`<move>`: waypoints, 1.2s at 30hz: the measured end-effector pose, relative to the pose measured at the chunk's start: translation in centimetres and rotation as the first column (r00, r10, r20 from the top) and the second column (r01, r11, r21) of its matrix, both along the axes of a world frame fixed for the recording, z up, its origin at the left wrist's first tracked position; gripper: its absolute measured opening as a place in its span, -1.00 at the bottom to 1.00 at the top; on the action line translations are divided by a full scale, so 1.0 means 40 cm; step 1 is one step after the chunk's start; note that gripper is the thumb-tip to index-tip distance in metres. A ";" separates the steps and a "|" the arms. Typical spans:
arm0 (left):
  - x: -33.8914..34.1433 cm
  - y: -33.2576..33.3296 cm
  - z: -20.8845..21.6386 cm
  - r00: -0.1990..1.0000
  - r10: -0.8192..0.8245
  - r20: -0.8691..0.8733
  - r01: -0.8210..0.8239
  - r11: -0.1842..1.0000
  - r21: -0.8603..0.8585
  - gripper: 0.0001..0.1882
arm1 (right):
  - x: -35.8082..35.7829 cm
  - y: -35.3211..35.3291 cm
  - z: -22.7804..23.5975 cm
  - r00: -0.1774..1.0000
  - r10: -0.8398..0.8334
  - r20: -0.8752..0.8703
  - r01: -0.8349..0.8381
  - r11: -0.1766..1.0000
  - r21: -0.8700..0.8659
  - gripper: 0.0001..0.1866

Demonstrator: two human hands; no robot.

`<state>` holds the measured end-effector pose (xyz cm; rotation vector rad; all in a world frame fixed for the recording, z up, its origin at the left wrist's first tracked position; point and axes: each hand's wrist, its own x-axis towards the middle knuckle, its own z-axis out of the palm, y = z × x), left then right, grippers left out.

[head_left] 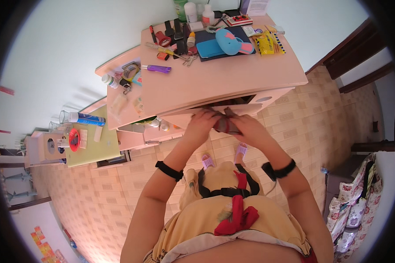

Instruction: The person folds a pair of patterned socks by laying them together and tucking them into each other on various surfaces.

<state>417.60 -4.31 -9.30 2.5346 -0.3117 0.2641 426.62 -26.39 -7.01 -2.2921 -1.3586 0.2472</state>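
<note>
Both hands [202, 125] [248, 129] grip a dark cloth [225, 122] before the cluttered pink desk's [232, 79] open drawer [232, 104]

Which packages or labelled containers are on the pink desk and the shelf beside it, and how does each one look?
Yellow packet: desk top, right side, flat, dark edging.
White bottles: desk's far edge, upright.
Blue-and-white tube: lying on the green shelf, left.
Small flat box: far edge, red and dark.

Dark crumpled cloth [226, 122], at open drawer
</note>
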 end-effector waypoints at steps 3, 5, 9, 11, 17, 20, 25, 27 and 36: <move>-0.101 0.076 0.003 0.984 0.164 -0.070 -0.160 0.985 0.066 -0.53 | -0.059 0.150 -0.017 0.991 0.133 -0.033 -0.136 0.983 -0.124 -0.55; -0.184 0.128 -0.031 0.973 0.223 -0.058 -0.218 0.973 0.080 -0.53 | -0.083 0.206 -0.022 0.975 0.196 0.105 -0.192 0.980 -0.045 -0.55; -0.243 0.146 0.042 0.890 0.343 0.300 -0.409 0.892 0.195 -0.59 | -0.111 0.243 0.007 0.871 0.129 0.474 -0.260 0.940 0.222 -0.57; -0.224 0.139 0.048 0.846 0.308 0.436 -0.433 0.873 0.223 -0.62 | -0.076 0.245 0.044 0.795 0.080 0.602 -0.300 0.914 0.275 -0.67; -0.096 0.094 -0.078 0.915 0.059 0.400 -0.222 0.900 0.375 -0.59 | 0.069 0.141 -0.086 0.721 0.162 0.674 -0.328 0.936 0.126 -0.73; -0.037 0.039 -0.106 0.909 0.057 0.413 -0.204 0.925 0.320 -0.55 | 0.077 0.078 -0.071 0.750 0.072 0.657 -0.263 0.944 0.197 -0.74; 0.052 -0.023 -0.133 0.917 -0.046 0.396 -0.106 0.929 0.355 -0.52 | 0.124 0.005 -0.098 0.748 -0.100 0.656 -0.105 0.958 0.266 -0.79; 0.098 -0.073 -0.131 0.923 -0.111 0.368 -0.023 0.940 0.340 -0.50 | 0.126 -0.032 -0.080 0.781 -0.182 0.598 0.026 0.965 0.260 -0.75; 0.211 -0.181 -0.048 0.973 -0.148 0.176 0.087 0.945 0.314 -0.45 | 0.153 -0.104 -0.057 0.855 -0.357 0.376 0.341 0.934 0.110 -0.65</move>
